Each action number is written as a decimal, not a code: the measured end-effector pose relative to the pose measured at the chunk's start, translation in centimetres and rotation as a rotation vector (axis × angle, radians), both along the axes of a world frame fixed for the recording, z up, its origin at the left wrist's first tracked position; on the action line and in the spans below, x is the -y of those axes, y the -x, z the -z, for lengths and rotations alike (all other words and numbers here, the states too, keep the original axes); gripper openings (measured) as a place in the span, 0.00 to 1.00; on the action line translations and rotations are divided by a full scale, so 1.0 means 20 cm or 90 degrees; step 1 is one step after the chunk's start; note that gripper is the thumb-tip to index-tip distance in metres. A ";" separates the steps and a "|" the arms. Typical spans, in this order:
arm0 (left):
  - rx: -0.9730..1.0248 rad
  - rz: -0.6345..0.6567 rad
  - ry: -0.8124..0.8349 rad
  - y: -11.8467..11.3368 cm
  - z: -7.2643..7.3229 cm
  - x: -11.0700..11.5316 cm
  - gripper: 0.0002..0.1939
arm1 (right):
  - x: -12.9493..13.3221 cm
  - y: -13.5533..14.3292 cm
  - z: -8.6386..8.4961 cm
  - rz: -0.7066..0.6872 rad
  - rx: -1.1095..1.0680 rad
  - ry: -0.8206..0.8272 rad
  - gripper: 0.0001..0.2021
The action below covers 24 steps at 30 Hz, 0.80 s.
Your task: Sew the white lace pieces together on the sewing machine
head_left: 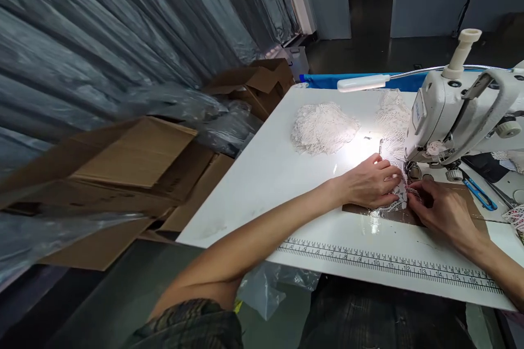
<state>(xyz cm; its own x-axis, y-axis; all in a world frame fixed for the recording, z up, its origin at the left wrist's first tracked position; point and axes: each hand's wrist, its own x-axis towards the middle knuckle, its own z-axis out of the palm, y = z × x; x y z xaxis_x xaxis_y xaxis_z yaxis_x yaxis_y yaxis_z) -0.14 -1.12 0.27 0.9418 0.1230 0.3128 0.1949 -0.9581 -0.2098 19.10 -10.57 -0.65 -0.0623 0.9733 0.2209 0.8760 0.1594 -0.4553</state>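
A strip of white lace [392, 206] lies under the needle area of a white sewing machine [434, 109]. My left hand [373, 181] presses on the lace from the left, fingers bent and drawn together over it. Just right of the needle, my right hand [444, 210] pinches the edge of the same lace between thumb and fingers. Behind the needle more lace [393, 114] spreads across the table. A pile of white lace pieces [323, 128] rests to the left, beyond my left hand. The presser foot is partly hidden by the hands and machine head.
The white table [262, 196] has a printed ruler [388, 264] along its front edge. Blue thread snips [478, 193] and scissors lie on the right. A white lamp [363, 83] hangs at the back. Open cardboard boxes [135, 158] and plastic sheets stand left of the table.
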 end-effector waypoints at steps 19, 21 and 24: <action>0.120 -0.002 0.161 0.00 0.11 0.07 0.14 | -0.11 -0.13 -0.03 -0.028 -0.032 0.107 0.19; 0.132 -0.014 0.142 0.00 0.09 0.08 0.13 | -0.10 -0.13 0.00 -0.030 -0.034 0.075 0.21; 0.124 -0.037 0.132 -0.01 0.08 0.08 0.12 | -0.08 -0.13 0.02 -0.068 -0.021 0.055 0.21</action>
<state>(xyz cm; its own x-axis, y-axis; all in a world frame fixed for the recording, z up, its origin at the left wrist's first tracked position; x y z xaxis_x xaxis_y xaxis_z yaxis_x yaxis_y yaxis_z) -0.02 -2.66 -1.36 0.8564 0.2552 0.4489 0.2677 -0.9628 0.0366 21.75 -8.96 -1.08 -0.1611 0.9769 0.1401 0.8403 0.2102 -0.4997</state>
